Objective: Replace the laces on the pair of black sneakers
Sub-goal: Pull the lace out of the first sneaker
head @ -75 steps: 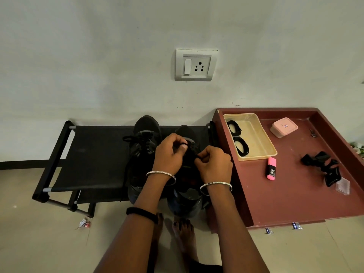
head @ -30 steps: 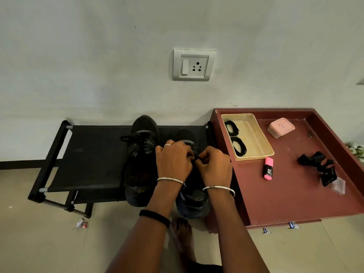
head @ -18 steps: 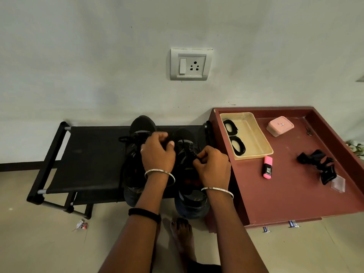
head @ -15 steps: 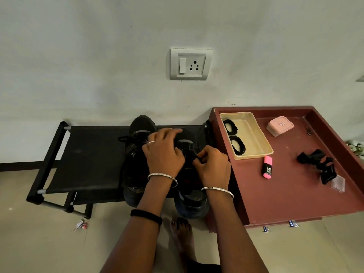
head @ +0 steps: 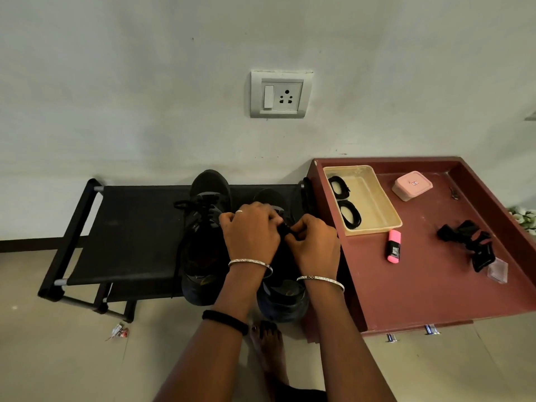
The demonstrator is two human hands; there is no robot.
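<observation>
**Lace work under way on the right-side sneaker**

Rack (head: 130, 227): black, low, standing against the wall. Both sneakers sit on its right half with heels overhanging the near edge. The left half of the rack offers room to set a shoe aside.

Left-side sneaker (head: 203, 227): not handled. A loose lace strand hangs down its outer side.

Left hand (head: 251, 233): fingers curled down over the eyelet rows of the right-side sneaker (head: 282, 300). It appears to pinch the lace (head: 285, 229), though its fingertips are partly hidden.

Right hand (head: 314, 245): thumb and fingers closed in a pinch on the same lace, touching the left hand's fingertips.

Step in hand, by judgement: two coiled laces (head: 351, 216) lie unused in the beige tray (head: 374, 198), so the old lace is probably being drawn out of this shoe. Whether it is going out or in cannot be confirmed. The next move calls for short, straight pulls, one eyelet at a time, with the shoe held steady.

Maroon table (head: 420, 285): its raised rim stands just beside the right wrist and limits that elbow's outward swing. A reach to the tray must clear this rim. A pink marker (head: 393, 250) lies near the tray's front edge.

Bare foot (head: 266, 343): on the floor below the overhanging heels.
</observation>
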